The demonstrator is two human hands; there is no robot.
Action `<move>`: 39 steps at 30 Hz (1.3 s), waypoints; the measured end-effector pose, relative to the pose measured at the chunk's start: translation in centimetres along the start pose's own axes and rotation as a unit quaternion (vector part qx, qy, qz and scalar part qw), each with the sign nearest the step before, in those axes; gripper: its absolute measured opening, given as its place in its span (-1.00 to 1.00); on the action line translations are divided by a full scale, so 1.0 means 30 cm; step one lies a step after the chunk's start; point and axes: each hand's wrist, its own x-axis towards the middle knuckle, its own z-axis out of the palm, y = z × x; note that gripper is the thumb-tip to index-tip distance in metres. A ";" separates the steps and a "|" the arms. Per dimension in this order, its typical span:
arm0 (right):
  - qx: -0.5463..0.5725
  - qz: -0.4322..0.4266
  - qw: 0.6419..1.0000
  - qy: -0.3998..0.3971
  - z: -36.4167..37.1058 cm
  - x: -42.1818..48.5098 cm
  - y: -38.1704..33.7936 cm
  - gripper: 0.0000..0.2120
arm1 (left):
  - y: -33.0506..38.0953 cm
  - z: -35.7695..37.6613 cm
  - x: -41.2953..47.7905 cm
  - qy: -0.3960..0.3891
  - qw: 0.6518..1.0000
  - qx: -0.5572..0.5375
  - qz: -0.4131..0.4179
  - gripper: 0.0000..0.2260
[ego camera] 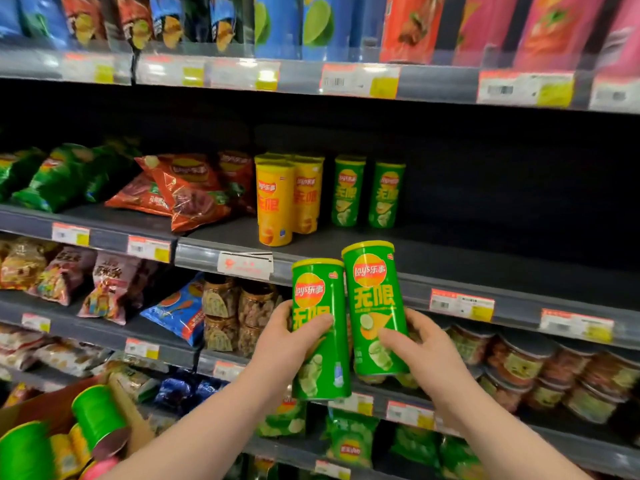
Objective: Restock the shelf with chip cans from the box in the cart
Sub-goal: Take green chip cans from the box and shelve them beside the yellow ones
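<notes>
Supermarket snack aisle; dark metal shelf [450, 258], middle tier, right half mostly bare. Two green cans [348, 192] stand toward the back, just beside yellow cans [277, 202]. Left hand [294, 337] wraps first chip can [318, 289] at mid-body; right hand [419, 344] wraps second chip can [375, 299]. Both are upright, side by side, just before the shelf edge. Rigid cylinders, glossy print, yellow lids. Probably light, somewhat slick, dentable, so a mid-body grip suits. More cans lie in the cardboard box [52, 403], lower left.

Red chip bags [187, 192] lie beside green bags [52, 178]; a blue bag [176, 311] sits beside clear snack jars [235, 313].
</notes>
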 end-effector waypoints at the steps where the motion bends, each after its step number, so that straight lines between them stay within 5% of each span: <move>1: 0.001 -0.004 1.000 0.011 -0.003 0.023 -0.008 -0.58 | 0.021 0.004 0.026 -0.008 1.000 -0.002 0.008 -0.77; 11: 0.000 -0.060 0.991 0.116 -0.025 0.253 -0.160 -0.64 | 0.211 0.042 0.348 -0.089 0.992 0.009 0.090 -0.62; 16: -0.026 -0.066 0.984 0.162 -0.001 0.353 -0.190 -0.61 | 0.283 0.030 0.500 -0.114 0.987 0.026 0.114 -0.69; 24: -0.017 -0.048 0.974 0.222 0.006 0.449 -0.173 -0.50 | 0.293 0.062 0.660 -0.096 0.986 0.070 0.117 -0.55; 30: -0.012 -0.053 0.975 0.216 -0.035 0.514 -0.161 -0.48 | 0.287 0.134 0.730 -0.038 0.983 0.150 0.102 -0.37; 39: -0.029 -0.036 0.987 0.155 -0.113 0.647 -0.134 -0.31 | 0.268 0.196 0.797 -0.022 0.980 0.136 0.147 -0.51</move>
